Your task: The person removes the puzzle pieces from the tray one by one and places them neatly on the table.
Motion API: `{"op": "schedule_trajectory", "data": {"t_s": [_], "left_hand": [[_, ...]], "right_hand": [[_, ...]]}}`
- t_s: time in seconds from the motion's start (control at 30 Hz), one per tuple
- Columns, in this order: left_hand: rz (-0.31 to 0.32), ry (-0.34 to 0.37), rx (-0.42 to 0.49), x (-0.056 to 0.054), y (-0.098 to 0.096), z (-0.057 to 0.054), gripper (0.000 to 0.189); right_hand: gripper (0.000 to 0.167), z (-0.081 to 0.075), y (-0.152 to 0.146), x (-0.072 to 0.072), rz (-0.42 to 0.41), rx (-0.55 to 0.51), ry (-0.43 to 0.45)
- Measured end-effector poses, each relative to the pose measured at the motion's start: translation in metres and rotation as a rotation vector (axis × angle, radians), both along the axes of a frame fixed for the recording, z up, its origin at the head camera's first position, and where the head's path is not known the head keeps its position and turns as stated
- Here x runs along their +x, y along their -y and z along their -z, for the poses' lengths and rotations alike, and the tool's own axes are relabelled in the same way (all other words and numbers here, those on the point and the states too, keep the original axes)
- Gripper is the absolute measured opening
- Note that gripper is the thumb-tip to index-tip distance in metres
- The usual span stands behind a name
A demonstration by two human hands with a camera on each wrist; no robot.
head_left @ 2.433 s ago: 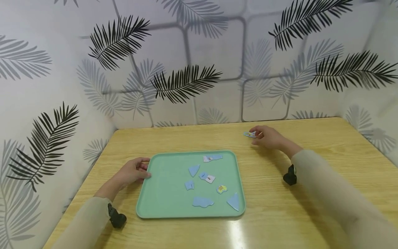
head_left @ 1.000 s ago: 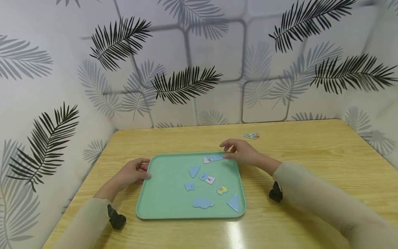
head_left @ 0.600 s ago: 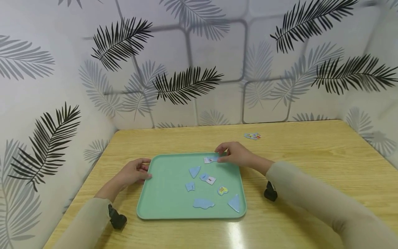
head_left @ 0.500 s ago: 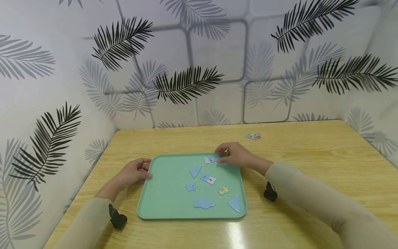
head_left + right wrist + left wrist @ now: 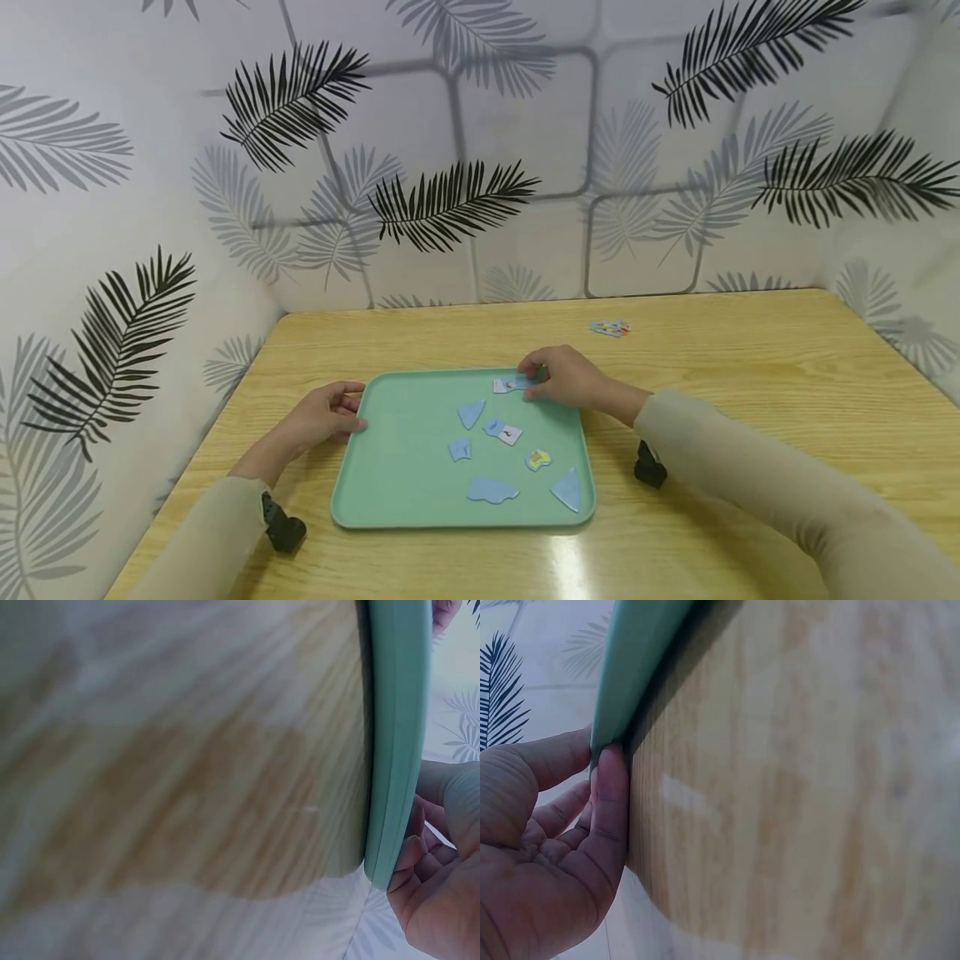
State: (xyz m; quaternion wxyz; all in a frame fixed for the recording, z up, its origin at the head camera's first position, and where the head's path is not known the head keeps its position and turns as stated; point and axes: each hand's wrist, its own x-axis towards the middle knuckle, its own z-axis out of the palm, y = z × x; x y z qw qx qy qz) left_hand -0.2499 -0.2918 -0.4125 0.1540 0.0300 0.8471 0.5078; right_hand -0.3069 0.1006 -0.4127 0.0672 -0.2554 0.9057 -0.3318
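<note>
At the tray's far right corner my right hand (image 5: pixel 566 377) pinches the right end of a blue-and-white puzzle piece (image 5: pixel 508 384) between thumb and fingers. The piece lies on the green tray (image 5: pixel 405 492), its end partly covered by the thumb. In the right wrist view the tray's side wall hides these fingertips. My left hand (image 5: pixel 318 414) grips the tray's left rim, thumb on the rim; in the left wrist view its fingers (image 5: pixel 611 787) press against the green side. Other pieces lie flat: a blue triangle (image 5: pixel 471 413), a blue-and-white one (image 5: pixel 502 430) and a yellow-patterned one (image 5: pixel 537 459).
More blue pieces lie on the tray, including a wavy one (image 5: pixel 492 490) and a triangle (image 5: pixel 566 490) near the right edge. A small pile of colourful pieces (image 5: pixel 611 327) sits at the back of the wooden table (image 5: pixel 712 358). Patterned walls (image 5: pixel 525 250) stand behind it.
My right hand has left the pile at the back and come left and nearer, onto the blue-and-white piece on the tray. The left hand stays at the tray's rim.
</note>
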Motion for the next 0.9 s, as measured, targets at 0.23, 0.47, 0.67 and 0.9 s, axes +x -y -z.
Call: {"op": "schedule_trajectory", "data": {"t_s": [0.23, 0.47, 0.67, 0.9], "left_hand": [[0.003, -0.005, 0.0, 0.001, -0.0002, 0.0007, 0.065], [-0.001, -0.007, -0.004, 0.0015, -0.0012, 0.0002, 0.065], [0.01, -0.016, -0.006, 0.0017, -0.0015, -0.0006, 0.065], [0.011, -0.013, 0.006, 0.0027, -0.0019, -0.0016, 0.065]], "right_hand": [[0.034, 0.0007, 0.002, 0.0006, -0.004, 0.053, -0.043], [0.029, 0.0007, 0.0015, 0.0016, -0.032, 0.087, -0.035], [0.027, -0.0001, 0.0013, 0.0008, -0.058, 0.092, -0.021], [0.023, -0.0012, 0.0028, 0.0019, -0.085, 0.111, -0.024]]}}
